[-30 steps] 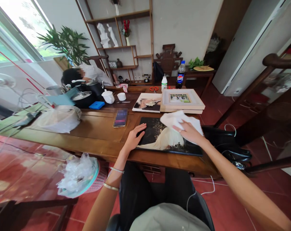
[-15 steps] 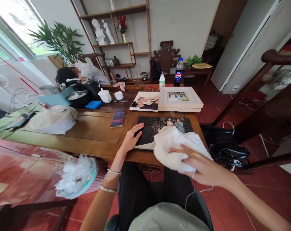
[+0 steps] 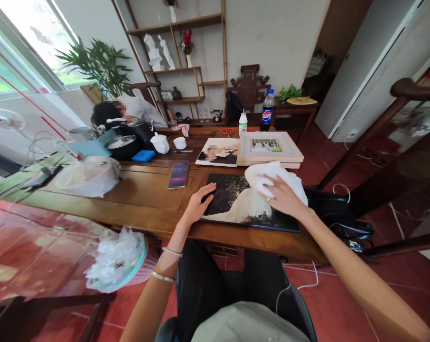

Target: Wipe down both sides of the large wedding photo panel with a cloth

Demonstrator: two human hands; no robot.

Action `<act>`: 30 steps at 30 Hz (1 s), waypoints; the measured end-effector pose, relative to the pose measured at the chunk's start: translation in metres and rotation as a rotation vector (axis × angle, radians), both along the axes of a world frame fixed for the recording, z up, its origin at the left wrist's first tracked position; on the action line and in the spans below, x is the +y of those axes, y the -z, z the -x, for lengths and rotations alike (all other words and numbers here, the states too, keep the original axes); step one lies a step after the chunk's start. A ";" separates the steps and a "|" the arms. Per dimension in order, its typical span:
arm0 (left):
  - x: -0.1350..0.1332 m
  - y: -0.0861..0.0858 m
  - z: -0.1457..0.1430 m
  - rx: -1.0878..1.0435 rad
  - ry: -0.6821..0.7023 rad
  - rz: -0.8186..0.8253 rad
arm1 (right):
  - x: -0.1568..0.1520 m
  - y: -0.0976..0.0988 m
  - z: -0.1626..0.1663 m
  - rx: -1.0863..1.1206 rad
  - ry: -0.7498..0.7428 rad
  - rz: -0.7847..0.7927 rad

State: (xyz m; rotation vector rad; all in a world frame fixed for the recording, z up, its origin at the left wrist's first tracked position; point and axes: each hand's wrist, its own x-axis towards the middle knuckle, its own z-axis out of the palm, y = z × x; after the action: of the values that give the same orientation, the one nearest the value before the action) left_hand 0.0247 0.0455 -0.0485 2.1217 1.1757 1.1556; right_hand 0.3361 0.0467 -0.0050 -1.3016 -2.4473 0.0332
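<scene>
On the wooden table [image 3: 144, 190] I see the dark photo print [image 3: 229, 197] lying flat at the near edge. The white cloth [image 3: 272, 173] is bunched on its far right part. My right hand [image 3: 282, 199] presses flat on the cloth, fingers extended. My left hand [image 3: 199, 204] rests open, palm down, on the print's left edge.

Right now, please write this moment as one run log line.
left hand: flat on dark photo panel edge | right hand: presses white cloth on panel | panel: on wooden table
</scene>
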 end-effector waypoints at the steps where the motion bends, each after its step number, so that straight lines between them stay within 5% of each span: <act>1: 0.000 0.000 0.000 -0.002 -0.002 0.003 | -0.013 0.001 0.003 -0.006 -0.048 -0.001; 9: -0.002 -0.002 -0.002 -0.018 -0.003 0.024 | -0.112 -0.027 0.017 -0.007 -0.364 0.264; 14: 0.000 -0.001 -0.001 -0.012 -0.001 0.016 | -0.075 -0.026 -0.007 0.048 -0.200 0.410; 21: 0.000 -0.001 0.000 -0.021 0.009 0.005 | 0.008 0.001 -0.018 0.076 0.073 0.215; 25: -0.001 -0.001 -0.001 -0.023 0.010 0.002 | -0.004 0.001 0.001 0.006 0.003 0.046; 30: -0.001 -0.001 -0.001 -0.020 -0.004 0.008 | -0.073 -0.007 0.023 0.000 -0.197 0.130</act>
State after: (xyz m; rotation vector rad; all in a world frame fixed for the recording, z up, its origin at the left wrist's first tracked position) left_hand 0.0256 0.0446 -0.0477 2.0978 1.1738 1.1694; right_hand 0.3130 -0.0261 0.0020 -1.1052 -2.6024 0.2470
